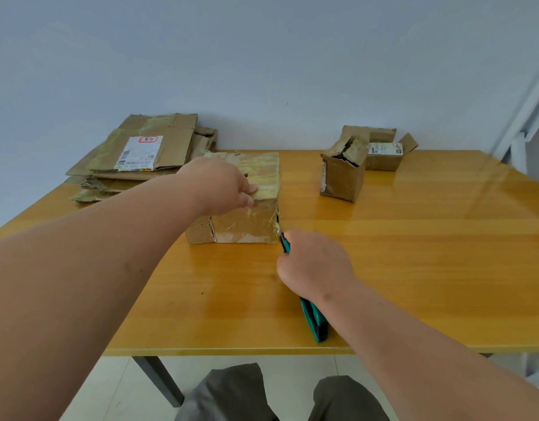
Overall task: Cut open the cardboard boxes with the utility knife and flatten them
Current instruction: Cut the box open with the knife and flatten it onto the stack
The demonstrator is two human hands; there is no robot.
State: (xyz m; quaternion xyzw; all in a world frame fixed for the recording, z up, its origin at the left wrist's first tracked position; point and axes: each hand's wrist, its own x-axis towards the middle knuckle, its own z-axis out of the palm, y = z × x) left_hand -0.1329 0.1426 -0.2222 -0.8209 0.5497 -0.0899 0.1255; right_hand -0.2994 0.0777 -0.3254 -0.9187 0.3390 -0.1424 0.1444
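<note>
A taped brown cardboard box stands in the middle of the yellow table. My left hand rests on the box's top near the front edge, fingers curled over it and pressing down. My right hand grips a green utility knife. Its blade tip touches the box's near right vertical corner, low down, where the tape looks slit. The knife's handle sticks out below my wrist.
A stack of flattened cardboard with a white label lies at the table's back left. Two small boxes stand at the back right, a torn one in front of an open one. The table's front edge is close to my knees.
</note>
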